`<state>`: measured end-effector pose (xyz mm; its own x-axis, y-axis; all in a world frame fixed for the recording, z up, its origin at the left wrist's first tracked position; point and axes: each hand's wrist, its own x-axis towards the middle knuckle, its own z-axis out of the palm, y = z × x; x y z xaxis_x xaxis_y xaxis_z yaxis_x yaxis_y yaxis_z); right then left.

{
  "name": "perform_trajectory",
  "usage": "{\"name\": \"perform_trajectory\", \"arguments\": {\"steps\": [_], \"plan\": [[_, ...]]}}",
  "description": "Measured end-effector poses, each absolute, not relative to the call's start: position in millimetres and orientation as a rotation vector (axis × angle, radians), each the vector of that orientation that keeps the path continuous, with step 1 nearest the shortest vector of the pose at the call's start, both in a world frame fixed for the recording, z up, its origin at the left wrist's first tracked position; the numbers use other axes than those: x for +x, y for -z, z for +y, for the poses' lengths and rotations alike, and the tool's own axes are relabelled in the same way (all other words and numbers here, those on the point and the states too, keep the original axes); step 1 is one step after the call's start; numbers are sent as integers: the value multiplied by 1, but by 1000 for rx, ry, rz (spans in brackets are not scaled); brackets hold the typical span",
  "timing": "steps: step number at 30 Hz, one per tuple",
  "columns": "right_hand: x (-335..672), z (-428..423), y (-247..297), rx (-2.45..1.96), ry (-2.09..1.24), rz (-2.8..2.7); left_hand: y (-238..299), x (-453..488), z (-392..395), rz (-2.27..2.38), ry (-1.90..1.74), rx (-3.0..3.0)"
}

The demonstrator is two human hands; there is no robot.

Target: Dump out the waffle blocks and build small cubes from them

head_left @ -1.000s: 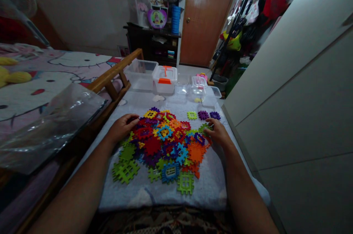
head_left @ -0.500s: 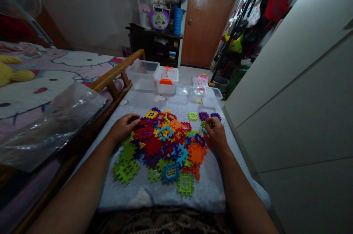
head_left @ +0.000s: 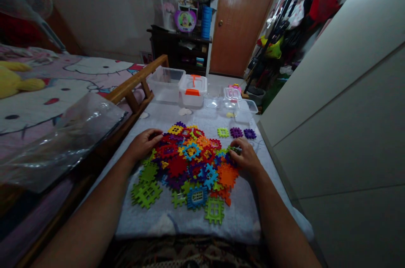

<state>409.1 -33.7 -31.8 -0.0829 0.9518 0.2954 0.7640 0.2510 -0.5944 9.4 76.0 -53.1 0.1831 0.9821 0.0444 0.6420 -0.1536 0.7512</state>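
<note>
A heap of colourful plastic interlocking building pieces (head_left: 177, 167) with toothed edges lies on a cloth-covered table. My left hand (head_left: 144, 143) rests at the heap's left edge, its fingers loosely bent and apart, with nothing visible in them. At the right side of the heap, my right hand (head_left: 246, 155) pinches a green building piece (head_left: 233, 149) between thumb and fingers. Beyond it, a lime-green piece (head_left: 222, 132), a purple piece (head_left: 236, 132) and another purple piece (head_left: 249, 134) lie in a row on the cloth.
At the table's far end stand a clear plastic bin (head_left: 166, 82), a lidded box with orange clips (head_left: 193, 91) and smaller clear containers (head_left: 247, 110). A wooden bed rail (head_left: 139, 80) borders the left; a white cabinet (head_left: 322, 103) borders the right.
My right hand has moved left and slightly nearer to me with the green piece, from beside the purple pieces to the heap's right side. My left hand stays at the heap's edge.
</note>
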Motion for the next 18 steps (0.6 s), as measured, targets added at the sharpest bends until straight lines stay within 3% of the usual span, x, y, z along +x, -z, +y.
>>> {"name": "perform_trajectory", "arguments": {"steps": [18], "plan": [[363, 12, -9, -1594, -616, -2396, 49, 12, 73, 1496, -767, 1820]]}}
